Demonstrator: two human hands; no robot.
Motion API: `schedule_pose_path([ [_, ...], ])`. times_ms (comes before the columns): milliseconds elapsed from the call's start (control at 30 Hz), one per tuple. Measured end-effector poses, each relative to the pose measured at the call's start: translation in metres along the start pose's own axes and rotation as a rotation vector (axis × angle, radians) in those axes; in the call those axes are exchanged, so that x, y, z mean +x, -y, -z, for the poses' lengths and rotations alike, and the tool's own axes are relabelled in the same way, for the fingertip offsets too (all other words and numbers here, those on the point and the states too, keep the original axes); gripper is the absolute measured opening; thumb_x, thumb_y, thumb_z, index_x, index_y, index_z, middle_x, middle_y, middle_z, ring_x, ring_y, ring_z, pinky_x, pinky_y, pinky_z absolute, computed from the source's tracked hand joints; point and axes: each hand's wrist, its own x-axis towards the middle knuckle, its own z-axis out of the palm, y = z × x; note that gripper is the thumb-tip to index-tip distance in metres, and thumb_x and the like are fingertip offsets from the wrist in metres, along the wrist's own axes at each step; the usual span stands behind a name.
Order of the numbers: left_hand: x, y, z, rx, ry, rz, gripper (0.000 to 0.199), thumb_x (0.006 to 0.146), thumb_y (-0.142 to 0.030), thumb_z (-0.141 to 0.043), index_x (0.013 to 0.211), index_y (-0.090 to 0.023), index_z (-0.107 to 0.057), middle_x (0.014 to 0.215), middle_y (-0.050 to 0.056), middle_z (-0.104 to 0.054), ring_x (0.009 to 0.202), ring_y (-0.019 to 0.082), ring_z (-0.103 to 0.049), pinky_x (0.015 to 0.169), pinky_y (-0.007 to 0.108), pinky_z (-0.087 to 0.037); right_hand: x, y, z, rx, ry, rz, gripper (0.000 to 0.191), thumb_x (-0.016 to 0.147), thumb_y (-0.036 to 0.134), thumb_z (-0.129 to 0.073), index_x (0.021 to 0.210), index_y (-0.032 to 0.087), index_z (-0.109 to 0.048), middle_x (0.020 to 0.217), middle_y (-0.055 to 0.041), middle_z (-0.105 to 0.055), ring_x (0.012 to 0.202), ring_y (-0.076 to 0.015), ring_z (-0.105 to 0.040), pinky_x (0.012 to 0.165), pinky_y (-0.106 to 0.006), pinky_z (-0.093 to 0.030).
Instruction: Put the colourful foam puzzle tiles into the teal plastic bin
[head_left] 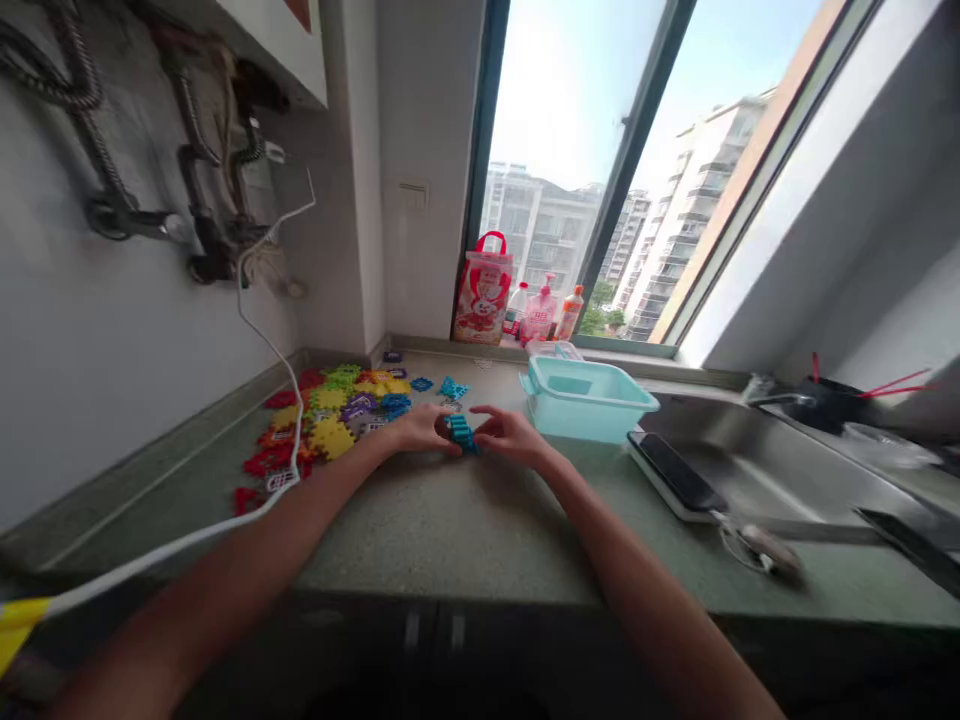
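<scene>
A small stack of teal toothed pieces (460, 432) stands on the grey-green counter between my hands. My left hand (424, 430) curves round its left side, fingers and thumb closed against it. On the right, my right hand (508, 434) has its index finger lifted and apart from the thumb, with its lower fingers near or against the stack's right edge. Behind the stack lie loose bright blue pieces (453, 388). To the left spreads a heap of gear-like pieces, with yellow (331, 437), purple (358, 405) and red (266, 462) ones showing.
An aqua plastic tub (589, 400) stands right of my hands. Beyond it are a phone (679, 472) and a steel sink (780, 460). A white cable (262, 345) hangs across the left side. Bottles (538, 314) and a red bag (484, 295) line the windowsill.
</scene>
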Motion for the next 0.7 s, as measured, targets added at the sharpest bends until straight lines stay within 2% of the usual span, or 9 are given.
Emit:
schedule_pose_path([
  [100,0.0,0.001,0.0,-0.021,-0.02,0.074,0.074,0.064,-0.047,-0.092,0.127,-0.015,-0.069,0.077,-0.001,-0.073,0.073,0.019,-0.067,0.062,0.026,-0.042,0.001,-0.002,-0.001,-0.037,-0.019,-0.021,0.054,0.086,0.03,-0.072,0.138,0.018,-0.063,0.096,-0.0068,-0.082,0.08,-0.0196,-0.076,0.074,-0.029,-0.059],
  [200,-0.001,0.004,0.001,-0.075,0.029,0.109,0.097,0.063,-0.042,-0.092,0.148,-0.013,-0.054,0.083,0.0,-0.077,0.08,0.022,-0.071,0.071,0.028,-0.048,0.003,-0.003,-0.001,-0.079,-0.035,-0.022,0.037,0.086,0.027,-0.071,0.121,0.018,-0.073,0.096,-0.0067,-0.082,0.082,-0.0208,-0.076,0.076,-0.03,-0.06],
  [267,-0.002,0.007,0.001,-0.099,0.05,0.09,0.094,0.068,-0.037,-0.087,0.151,-0.012,-0.051,0.082,0.0,-0.078,0.078,0.022,-0.072,0.071,0.029,-0.049,0.003,-0.003,-0.001,-0.103,-0.044,-0.009,0.026,0.086,0.027,-0.069,0.109,0.018,-0.078,0.094,-0.0063,-0.082,0.083,-0.0215,-0.076,0.077,-0.03,-0.06],
  [367,-0.002,0.009,0.001,-0.085,0.002,0.055,0.087,0.071,-0.034,-0.083,0.15,-0.012,-0.053,0.079,0.0,-0.077,0.074,0.021,-0.071,0.069,0.029,-0.049,0.003,-0.002,0.0,-0.134,-0.049,0.013,0.025,0.086,0.026,-0.067,0.105,0.018,-0.081,0.092,-0.005,-0.081,0.082,-0.0209,-0.076,0.076,-0.029,-0.06],
  [600,-0.001,0.005,-0.003,-0.014,-0.051,0.061,0.106,0.069,-0.037,-0.085,0.16,-0.011,-0.038,0.081,0.0,-0.078,0.076,0.022,-0.073,0.069,0.029,-0.05,0.003,0.001,0.005,-0.19,-0.045,0.018,0.031,0.086,0.02,-0.059,0.107,0.017,-0.082,0.095,-0.0052,-0.082,0.082,-0.0202,-0.074,0.076,-0.029,-0.059],
  [700,-0.005,0.0,0.005,0.137,-0.069,0.029,0.109,0.067,-0.044,-0.087,0.16,-0.012,-0.039,0.077,-0.002,-0.072,0.071,0.021,-0.07,0.064,0.027,-0.047,0.001,0.008,0.007,-0.222,-0.061,-0.036,0.038,0.087,0.023,-0.061,0.12,0.016,-0.078,0.104,-0.0085,-0.081,0.087,-0.0213,-0.075,0.08,-0.031,-0.059],
])
